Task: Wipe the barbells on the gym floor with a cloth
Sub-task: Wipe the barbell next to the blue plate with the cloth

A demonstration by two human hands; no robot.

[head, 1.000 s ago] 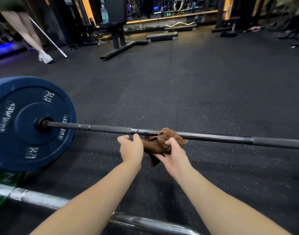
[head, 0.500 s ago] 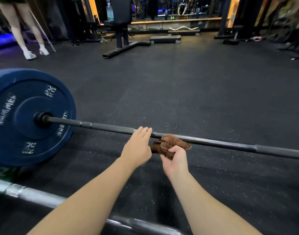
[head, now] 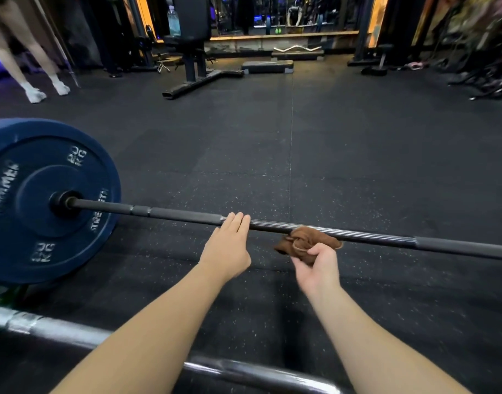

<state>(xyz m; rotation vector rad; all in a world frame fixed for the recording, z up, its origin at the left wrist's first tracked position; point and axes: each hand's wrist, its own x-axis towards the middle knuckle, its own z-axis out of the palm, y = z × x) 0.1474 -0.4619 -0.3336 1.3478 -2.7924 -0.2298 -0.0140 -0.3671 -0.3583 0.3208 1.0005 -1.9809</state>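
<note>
Brown cloth (head: 306,241) bunched in right hand (head: 319,270), pressed on bar (head: 187,216) mid-frame; left hand (head: 227,247) flat, fingers steadying. Best wrap cloth round, slide lengthwise.

Cloth (head: 306,241) — brown terry; bar (head: 187,216) — matt metal.

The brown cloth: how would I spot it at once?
Find the blue 20 kg weight plate on the left and follow its black metal bar rightwards. Past the flat left hand, the right hand grips a crumpled brown cloth against the bar, the only soft thing there.
</note>
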